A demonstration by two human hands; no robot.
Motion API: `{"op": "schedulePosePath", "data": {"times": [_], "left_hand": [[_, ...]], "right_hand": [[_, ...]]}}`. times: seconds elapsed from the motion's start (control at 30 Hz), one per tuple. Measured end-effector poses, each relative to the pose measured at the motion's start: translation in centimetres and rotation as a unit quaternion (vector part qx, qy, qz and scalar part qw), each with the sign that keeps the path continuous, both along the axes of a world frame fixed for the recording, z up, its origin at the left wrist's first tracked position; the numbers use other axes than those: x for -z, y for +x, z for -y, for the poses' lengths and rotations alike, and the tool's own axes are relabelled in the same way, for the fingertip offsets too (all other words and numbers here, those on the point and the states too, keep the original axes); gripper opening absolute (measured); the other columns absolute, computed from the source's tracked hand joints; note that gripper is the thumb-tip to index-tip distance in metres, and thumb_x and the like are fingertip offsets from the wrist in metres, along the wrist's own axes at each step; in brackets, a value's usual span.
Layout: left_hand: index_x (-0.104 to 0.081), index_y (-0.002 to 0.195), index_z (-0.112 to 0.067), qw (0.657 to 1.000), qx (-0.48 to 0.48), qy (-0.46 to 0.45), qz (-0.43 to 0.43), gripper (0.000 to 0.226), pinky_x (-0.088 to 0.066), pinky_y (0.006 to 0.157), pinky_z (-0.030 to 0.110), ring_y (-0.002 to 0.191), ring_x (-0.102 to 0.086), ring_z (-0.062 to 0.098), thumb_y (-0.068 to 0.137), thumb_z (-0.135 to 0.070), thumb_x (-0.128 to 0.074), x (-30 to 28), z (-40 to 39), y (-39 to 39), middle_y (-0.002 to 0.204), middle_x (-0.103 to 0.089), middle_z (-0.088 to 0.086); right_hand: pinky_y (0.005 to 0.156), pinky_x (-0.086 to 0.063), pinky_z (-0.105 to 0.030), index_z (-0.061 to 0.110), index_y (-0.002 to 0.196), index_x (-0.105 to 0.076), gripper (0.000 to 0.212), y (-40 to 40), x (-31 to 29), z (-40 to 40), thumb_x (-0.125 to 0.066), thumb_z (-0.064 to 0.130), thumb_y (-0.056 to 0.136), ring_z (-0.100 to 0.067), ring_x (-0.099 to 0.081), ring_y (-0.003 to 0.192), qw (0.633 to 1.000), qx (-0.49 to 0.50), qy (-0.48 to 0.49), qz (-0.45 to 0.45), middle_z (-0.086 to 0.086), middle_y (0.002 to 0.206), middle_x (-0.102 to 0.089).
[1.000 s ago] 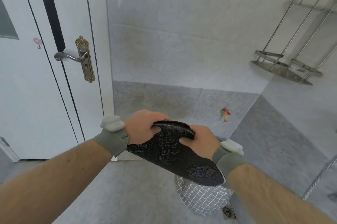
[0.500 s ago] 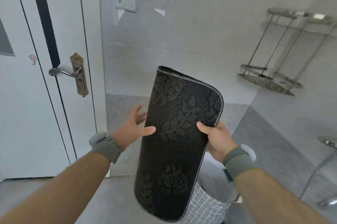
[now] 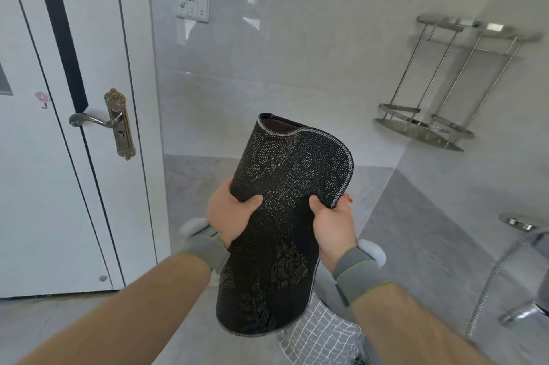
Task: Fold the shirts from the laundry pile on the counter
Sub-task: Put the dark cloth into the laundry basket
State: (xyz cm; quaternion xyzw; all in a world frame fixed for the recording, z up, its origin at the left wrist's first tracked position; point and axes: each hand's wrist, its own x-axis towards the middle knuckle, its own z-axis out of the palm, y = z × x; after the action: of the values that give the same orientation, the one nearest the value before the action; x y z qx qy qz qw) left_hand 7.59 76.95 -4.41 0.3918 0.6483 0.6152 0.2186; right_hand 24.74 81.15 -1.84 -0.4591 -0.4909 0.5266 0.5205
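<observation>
I hold a stiff black cloth [image 3: 282, 225] with a dotted leaf-and-flower pattern and a grey stitched edge upright in front of me. It curls into a loose roll, its top edge bent back. My left hand [image 3: 228, 213] grips its left side, thumb on the front. My right hand [image 3: 332, 222] grips its right edge at the same height. Both wrists wear grey bands. No shirt pile or counter is in view.
A white grid-patterned basket [image 3: 320, 335] stands on the grey tile floor below the cloth. A white door with a brass-plated handle [image 3: 116, 122] is at the left. A steel corner rack [image 3: 424, 127] hangs on the right wall; a shower hose [image 3: 487, 284] at the lower right.
My left hand, open beside the cloth half a second ago, now grips its left side. The cloth has curled into a roll; one second ago both hands held it low and flat.
</observation>
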Motion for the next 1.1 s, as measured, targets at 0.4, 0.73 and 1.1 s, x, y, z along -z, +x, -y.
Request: {"op": "schedulePosePath", "data": {"times": [0.4,0.73,1.1], "left_hand": [[-0.053,0.124,-0.019,0.987,0.153,-0.039,-0.006,0.038,-0.05,0.089,0.031,0.113,-0.06,0.022,0.089,-0.003,-0.055,2.2,0.0,5.4,0.113,-0.064,-0.002],[-0.05,0.125,-0.033,0.972,0.218,-0.034,0.076,0.041,-0.043,0.102,0.038,0.114,-0.056,0.016,0.09,-0.015,-0.065,4.2,-0.6,1.7,0.119,-0.06,-0.011],[-0.054,0.11,-0.036,0.876,0.244,-0.201,0.364,0.078,-0.056,0.074,0.056,0.105,-0.054,0.027,0.045,-0.073,-0.076,0.0,-5.6,7.8,0.112,-0.057,-0.01]], "right_hand": [[0.104,-0.046,-0.041,0.03,0.128,-0.051,0.079,-2.5,2.2,3.2,-0.081,0.039,0.056,-0.013,-0.059,0.116,0.983,-0.17,-0.066,-0.008,0.006,0.127,-0.062],[0.086,-0.053,-0.054,0.025,0.102,-0.064,0.018,3.2,0.0,-1.1,-0.069,0.026,0.085,-0.023,-0.064,0.102,0.987,-0.015,-0.136,0.086,0.003,0.111,-0.069],[0.077,-0.055,-0.04,0.016,0.073,-0.068,0.015,6.3,6.2,-2.7,-0.071,0.024,0.085,-0.029,-0.067,0.082,0.986,0.097,-0.08,0.11,-0.002,0.076,-0.071]]}}
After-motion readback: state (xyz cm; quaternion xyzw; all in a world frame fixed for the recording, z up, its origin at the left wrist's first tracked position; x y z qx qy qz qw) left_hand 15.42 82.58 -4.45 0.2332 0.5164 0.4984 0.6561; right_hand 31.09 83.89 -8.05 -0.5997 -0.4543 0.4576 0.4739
